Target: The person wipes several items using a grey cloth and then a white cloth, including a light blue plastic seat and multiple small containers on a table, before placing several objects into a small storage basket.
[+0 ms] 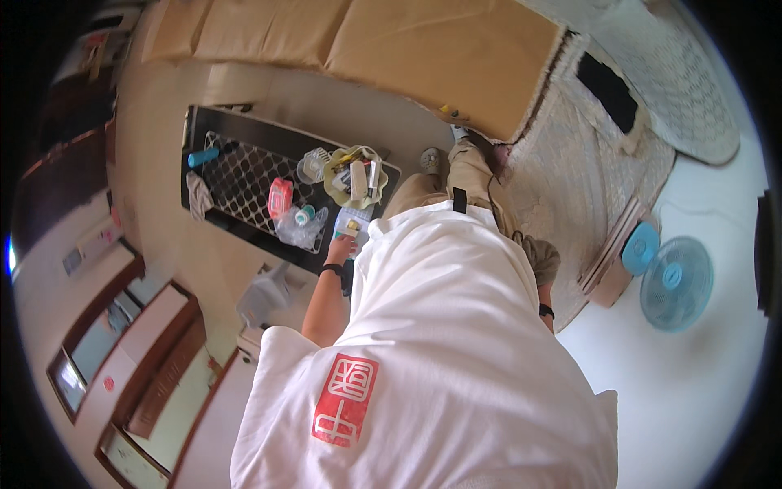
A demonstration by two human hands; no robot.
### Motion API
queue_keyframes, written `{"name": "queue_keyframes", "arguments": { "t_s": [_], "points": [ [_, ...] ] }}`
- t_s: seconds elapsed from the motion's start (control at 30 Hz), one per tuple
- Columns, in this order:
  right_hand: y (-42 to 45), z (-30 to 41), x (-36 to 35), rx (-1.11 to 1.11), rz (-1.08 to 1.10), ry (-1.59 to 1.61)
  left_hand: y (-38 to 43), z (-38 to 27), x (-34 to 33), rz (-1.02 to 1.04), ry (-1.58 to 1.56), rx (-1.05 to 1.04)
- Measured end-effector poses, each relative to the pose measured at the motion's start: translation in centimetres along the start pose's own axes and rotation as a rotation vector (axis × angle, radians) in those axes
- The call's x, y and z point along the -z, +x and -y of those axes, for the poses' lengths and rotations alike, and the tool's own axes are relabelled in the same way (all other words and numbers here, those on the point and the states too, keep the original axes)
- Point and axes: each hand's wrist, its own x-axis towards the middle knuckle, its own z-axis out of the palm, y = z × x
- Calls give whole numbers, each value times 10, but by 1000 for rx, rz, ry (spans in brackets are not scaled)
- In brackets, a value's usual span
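My left hand [343,246], with a black band at the wrist, is at the near right end of a low black table [256,235]. Its fingers touch or lie over a small white and yellow item [350,227] on a clear plastic packet; whether they grip it is unclear. Beyond sits a pale green basket [333,183] full of small things. Left of the hand are a clear plastic bag [299,229], a white and green round container [305,214] and a red packet [280,198]. My right hand [545,292] is mostly hidden by the beige trousers near its black wristband.
A white plastic basket [313,166], a blue cylinder [203,157] and a cloth [198,195] are on the table. A grey plastic stool [266,296] stands beside it. A tan-covered sofa [427,55] lies ahead; a blue fan [677,284] stands at the right.
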Motion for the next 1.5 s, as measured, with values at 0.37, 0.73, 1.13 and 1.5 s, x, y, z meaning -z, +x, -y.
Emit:
{"name": "queue_keyframes", "arguments": {
  "t_s": [0.37,0.73,1.13,1.5],
  "points": [
    [143,122,-36,-15,269,-359,-83,-105,-138,-54,28,-282],
    [238,249,-171,213,651,-1015,-147,-85,-264,-329,-519,53],
    [172,298,-428,922,1230,-1890,-113,-101,-369,-432,-775,120],
    [46,260,-636,1693,1632,-2195,-27,-176,-335,-690,-1202,60]
  ]
}}
